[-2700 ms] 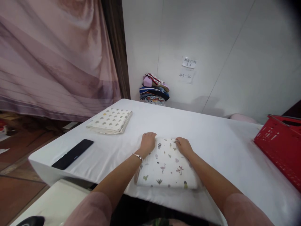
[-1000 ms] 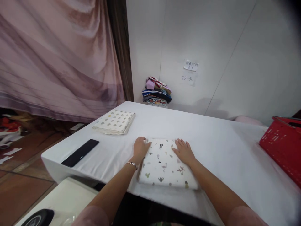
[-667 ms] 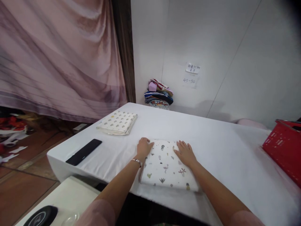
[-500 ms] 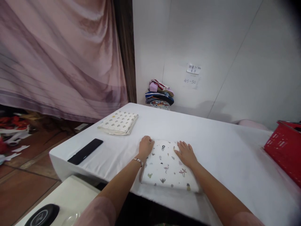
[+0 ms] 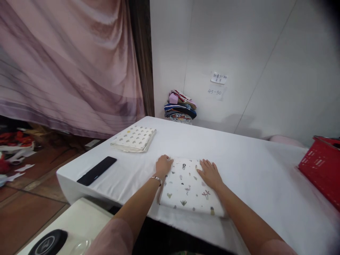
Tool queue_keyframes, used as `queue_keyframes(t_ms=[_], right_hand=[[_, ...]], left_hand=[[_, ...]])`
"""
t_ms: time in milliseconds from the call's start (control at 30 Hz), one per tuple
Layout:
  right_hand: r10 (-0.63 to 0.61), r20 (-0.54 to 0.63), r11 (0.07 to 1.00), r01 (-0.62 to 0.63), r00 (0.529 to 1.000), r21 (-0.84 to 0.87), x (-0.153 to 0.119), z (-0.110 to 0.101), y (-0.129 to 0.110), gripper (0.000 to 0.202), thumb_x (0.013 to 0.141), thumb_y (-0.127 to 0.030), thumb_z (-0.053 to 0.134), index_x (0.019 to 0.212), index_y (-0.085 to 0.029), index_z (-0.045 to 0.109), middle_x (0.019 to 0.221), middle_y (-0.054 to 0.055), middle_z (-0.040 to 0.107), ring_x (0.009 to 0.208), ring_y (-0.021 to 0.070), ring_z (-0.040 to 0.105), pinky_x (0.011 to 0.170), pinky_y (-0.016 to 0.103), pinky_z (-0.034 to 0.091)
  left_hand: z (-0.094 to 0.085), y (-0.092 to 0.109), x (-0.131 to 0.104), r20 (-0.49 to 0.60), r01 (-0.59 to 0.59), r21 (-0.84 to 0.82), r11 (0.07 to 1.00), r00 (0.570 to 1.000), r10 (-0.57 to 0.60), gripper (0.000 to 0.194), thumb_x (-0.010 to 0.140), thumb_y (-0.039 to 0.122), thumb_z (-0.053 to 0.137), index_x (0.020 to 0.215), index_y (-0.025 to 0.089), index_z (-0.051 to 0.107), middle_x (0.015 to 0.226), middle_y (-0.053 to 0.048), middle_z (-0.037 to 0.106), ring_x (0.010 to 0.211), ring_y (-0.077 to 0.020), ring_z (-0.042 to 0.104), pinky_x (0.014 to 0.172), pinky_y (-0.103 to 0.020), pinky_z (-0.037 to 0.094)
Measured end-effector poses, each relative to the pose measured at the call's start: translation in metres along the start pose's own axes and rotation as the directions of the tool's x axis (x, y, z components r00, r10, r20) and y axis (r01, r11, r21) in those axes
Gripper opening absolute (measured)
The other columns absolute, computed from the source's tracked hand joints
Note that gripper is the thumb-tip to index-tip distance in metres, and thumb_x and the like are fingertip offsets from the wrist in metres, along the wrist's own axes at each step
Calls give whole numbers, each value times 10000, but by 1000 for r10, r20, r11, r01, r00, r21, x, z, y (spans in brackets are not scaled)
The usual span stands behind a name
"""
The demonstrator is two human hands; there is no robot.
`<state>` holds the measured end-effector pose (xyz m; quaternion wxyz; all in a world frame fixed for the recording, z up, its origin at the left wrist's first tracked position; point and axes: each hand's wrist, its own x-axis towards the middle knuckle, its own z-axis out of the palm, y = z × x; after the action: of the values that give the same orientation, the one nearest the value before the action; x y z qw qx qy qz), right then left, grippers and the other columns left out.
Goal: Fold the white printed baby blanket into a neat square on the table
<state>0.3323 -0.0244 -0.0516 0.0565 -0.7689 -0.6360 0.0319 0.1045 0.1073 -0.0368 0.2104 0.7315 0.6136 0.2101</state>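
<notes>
Right in front of me, at the near edge of the white table (image 5: pixel 247 170), lies a folded white cloth (image 5: pixel 191 193) printed with plants, a flamingo and other small figures. My left hand (image 5: pixel 163 165) is at its far left corner, fingers curled and closed on the fabric edge. The fingertips are partly hidden. My right hand (image 5: pixel 210 174) rests flat on the cloth's far right side, its fingers stretched out and open. A second folded cloth (image 5: pixel 135 139), cream with grey shapes, lies farther back on the left.
A black phone (image 5: pixel 97 170) lies near the table's left edge. On the right stands a red crate (image 5: pixel 321 170). Folded textiles (image 5: pixel 180 108) are piled behind the table against the wall. A pale surface with a black round object (image 5: pixel 49 242) is at lower left.
My left hand has shifted very slightly left and down at the cloth's corner. My right hand and the cloth look almost unchanged.
</notes>
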Motion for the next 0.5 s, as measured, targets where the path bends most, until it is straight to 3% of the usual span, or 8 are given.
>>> queue_keyframes(t_ms=[133, 367, 433, 500], right_hand=[[1, 12, 1000, -2, 1000, 2, 0, -1, -1, 646, 906, -546, 166, 1426, -173, 260, 1493, 64, 218, 1371, 218, 136, 1093, 399, 24], [6, 10, 1000, -6, 1000, 3, 0, -3, -2, 642, 905, -536, 179, 1423, -167, 266, 1488, 75, 230, 1368, 222, 146, 1090, 405, 31], [2, 6, 1000, -2, 1000, 1, 0, -3, -2, 642, 905, -539, 177, 1421, -169, 269, 1487, 74, 231, 1367, 219, 146, 1090, 403, 28], [1, 3, 1000, -1, 1000, 0, 0, -2, -1, 642, 905, -543, 175, 1420, -174, 272, 1489, 69, 229, 1367, 215, 146, 1092, 401, 25]], left_hand=[[-4, 4, -6, -48, -136, 112, 984, 989, 142, 211, 807, 326, 509, 948, 175, 552, 1052, -89, 597, 1018, -223, 523, 839, -331, 391], [-5, 7, -12, -78, -367, 238, 900, 916, 394, 97, 806, 189, 484, 892, 204, 526, 1029, -74, 580, 1053, -212, 488, 889, -339, 365], [-3, 5, -9, -73, -308, 197, 931, 942, 327, 98, 809, 211, 483, 895, 206, 532, 1031, -75, 590, 1046, -211, 504, 882, -335, 377], [-2, 2, -4, -23, -148, 129, 980, 988, 152, 122, 813, 278, 489, 890, 202, 543, 1000, -73, 614, 981, -210, 547, 822, -325, 413]])
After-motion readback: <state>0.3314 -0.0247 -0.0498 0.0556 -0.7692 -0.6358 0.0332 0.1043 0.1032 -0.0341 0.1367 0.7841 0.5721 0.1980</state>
